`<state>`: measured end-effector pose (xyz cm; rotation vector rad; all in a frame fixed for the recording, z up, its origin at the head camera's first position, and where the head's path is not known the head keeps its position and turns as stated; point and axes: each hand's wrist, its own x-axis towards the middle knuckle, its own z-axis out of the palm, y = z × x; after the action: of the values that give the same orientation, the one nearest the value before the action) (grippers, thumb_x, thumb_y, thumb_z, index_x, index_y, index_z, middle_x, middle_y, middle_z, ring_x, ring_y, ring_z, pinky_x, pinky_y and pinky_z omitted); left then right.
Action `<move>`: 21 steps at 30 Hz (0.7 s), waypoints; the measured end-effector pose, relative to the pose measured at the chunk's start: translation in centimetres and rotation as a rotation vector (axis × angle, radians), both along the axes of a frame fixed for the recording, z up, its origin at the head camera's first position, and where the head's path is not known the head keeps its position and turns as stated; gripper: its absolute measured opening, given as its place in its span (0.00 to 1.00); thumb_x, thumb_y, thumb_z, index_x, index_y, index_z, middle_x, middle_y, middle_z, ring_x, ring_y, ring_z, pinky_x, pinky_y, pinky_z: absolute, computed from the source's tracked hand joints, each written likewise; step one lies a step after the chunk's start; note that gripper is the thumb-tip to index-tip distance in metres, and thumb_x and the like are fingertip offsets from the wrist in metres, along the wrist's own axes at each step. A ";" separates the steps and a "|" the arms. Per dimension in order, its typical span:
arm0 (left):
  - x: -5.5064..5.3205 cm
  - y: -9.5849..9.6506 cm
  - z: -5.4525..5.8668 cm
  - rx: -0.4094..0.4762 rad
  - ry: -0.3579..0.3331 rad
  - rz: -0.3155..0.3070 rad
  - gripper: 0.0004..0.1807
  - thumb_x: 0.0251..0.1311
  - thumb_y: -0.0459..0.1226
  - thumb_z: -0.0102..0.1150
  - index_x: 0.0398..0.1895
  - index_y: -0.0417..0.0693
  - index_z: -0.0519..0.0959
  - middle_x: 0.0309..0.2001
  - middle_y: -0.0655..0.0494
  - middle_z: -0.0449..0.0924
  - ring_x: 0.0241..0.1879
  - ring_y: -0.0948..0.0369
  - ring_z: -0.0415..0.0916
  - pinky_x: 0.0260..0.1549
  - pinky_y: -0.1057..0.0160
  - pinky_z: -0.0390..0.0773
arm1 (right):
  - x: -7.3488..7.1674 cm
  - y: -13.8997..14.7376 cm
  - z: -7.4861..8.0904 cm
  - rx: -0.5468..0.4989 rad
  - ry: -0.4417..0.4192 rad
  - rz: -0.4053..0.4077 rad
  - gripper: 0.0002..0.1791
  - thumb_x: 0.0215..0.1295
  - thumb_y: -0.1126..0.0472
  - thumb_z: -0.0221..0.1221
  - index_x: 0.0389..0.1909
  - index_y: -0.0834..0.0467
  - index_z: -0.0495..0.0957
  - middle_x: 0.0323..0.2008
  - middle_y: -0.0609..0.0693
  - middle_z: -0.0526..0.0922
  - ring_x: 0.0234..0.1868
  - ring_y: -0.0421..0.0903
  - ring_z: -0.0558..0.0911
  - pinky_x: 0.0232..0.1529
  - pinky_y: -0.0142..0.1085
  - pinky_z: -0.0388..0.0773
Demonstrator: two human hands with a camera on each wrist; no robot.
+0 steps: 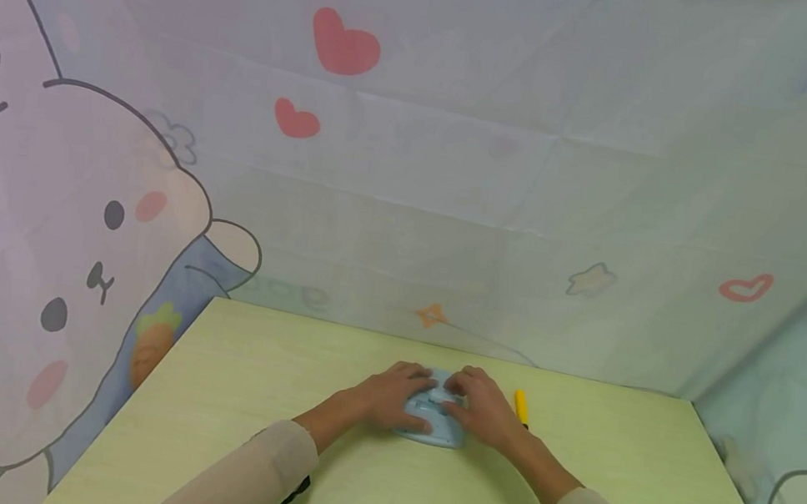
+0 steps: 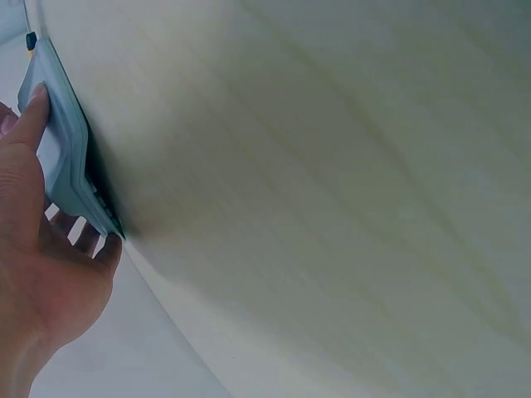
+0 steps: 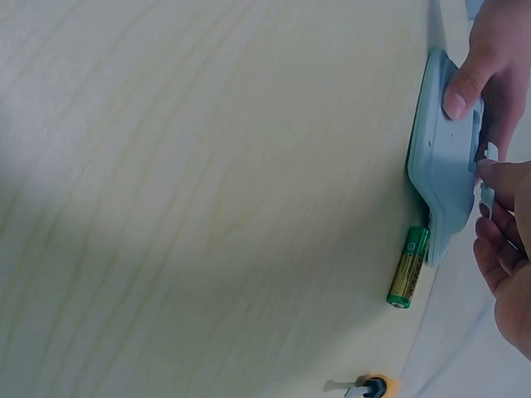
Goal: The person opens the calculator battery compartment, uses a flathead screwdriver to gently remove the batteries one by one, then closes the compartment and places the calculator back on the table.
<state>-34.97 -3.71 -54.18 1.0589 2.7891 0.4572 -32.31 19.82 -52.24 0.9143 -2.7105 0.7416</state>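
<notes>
A light blue plastic device (image 1: 437,434) lies on the table between both hands, a recess in its upper face. My left hand (image 1: 389,397) grips it from the left, thumb on the near part and fingers toward the far edge; the left wrist view shows the thumb pressed on the casing (image 2: 73,170). From the other side comes my right hand (image 1: 486,409). In the right wrist view its thumb and fingers pinch a small light blue cover (image 3: 488,197) just above the recess. Close beside the device lies a green and gold battery (image 3: 408,267).
Right of the hands lies a screwdriver with a yellow handle (image 1: 521,405), its metal tip (image 3: 357,390) showing in the right wrist view. A pale wooden table (image 1: 268,370) carries everything. A printed cloth (image 1: 456,191) hangs behind its back edge.
</notes>
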 end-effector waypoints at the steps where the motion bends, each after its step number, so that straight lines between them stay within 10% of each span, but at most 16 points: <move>1: 0.0 0.0 0.0 -0.002 0.001 0.000 0.45 0.67 0.67 0.60 0.81 0.56 0.67 0.81 0.55 0.61 0.80 0.53 0.55 0.67 0.51 0.72 | 0.0 -0.1 0.0 0.000 -0.001 0.001 0.12 0.65 0.65 0.73 0.46 0.62 0.85 0.41 0.51 0.82 0.47 0.50 0.81 0.50 0.45 0.82; 21: -0.3 -0.3 -0.3 0.033 -0.025 -0.012 0.45 0.68 0.66 0.60 0.82 0.57 0.65 0.81 0.53 0.61 0.79 0.52 0.56 0.65 0.47 0.74 | -0.1 -1.3 -0.4 -0.003 0.012 0.039 0.13 0.66 0.64 0.73 0.49 0.63 0.85 0.41 0.51 0.82 0.46 0.48 0.79 0.49 0.46 0.80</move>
<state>-35.30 -3.97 -54.46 1.0685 2.7616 0.5131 -32.41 18.49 -52.65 0.9711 -2.6875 0.7443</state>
